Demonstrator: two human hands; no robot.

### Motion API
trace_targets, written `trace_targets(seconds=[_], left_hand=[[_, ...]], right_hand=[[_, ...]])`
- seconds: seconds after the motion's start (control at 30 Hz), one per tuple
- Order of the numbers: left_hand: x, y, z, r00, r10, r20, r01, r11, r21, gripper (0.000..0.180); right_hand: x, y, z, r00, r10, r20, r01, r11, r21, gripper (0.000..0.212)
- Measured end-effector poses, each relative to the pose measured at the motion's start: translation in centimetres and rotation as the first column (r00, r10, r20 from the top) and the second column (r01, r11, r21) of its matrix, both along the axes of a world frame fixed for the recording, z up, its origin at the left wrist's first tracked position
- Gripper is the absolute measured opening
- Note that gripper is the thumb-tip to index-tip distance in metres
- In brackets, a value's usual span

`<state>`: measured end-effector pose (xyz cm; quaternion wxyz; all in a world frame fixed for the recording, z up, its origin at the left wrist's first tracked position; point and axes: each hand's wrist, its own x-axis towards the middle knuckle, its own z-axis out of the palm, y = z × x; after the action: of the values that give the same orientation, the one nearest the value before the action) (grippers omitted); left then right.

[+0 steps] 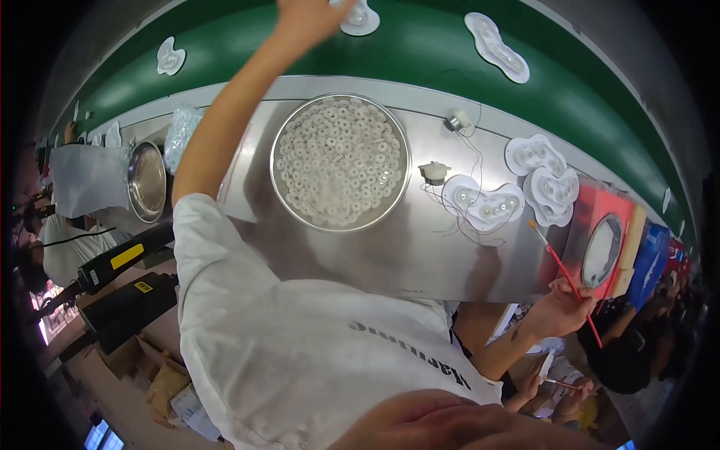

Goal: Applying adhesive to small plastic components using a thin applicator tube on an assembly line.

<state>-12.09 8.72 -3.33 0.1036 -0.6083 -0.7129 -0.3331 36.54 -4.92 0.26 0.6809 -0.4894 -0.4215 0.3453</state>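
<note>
My left hand [309, 21] is stretched far out over the green belt, at the top edge of the view. It is beside a white rounded plastic part [359, 18] and seems to touch it; its fingertips are cut off by the frame, so its grip is unclear. At the right front, my right hand [564, 309] is closed around a thin red paintbrush [559, 262], bristles pointing up and left. Near the brush tip lie white lobed plastic parts with round clear fittings [484, 204], several of them grouped on the steel table.
A round metal tray [409, 161] full of small white gears stands mid-table. Beside it are two small motors [433, 172] [456, 120] with loose wires. A dish of pale paste [602, 251] sits on a red board at right. More white parts [496, 49] lie on the belt [420, 45].
</note>
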Motion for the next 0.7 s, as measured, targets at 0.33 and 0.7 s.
trace_targets(seconds=[0.33,0.7], left_hand=[[21.9,1.5,-1.0,0.693,-0.717,0.079,0.705,0.650,-0.282,0.037],[28.7,3.2,1.0,0.720,-0.685,0.114,0.577,0.499,-0.646,0.048]], right_hand=[[2.3,-2.0,0.0,0.995,-0.068,-0.076,0.076,0.991,0.107,0.029],[6.4,-4.0,-0.6,0.974,0.021,-0.226,0.002,0.995,0.101,0.030]])
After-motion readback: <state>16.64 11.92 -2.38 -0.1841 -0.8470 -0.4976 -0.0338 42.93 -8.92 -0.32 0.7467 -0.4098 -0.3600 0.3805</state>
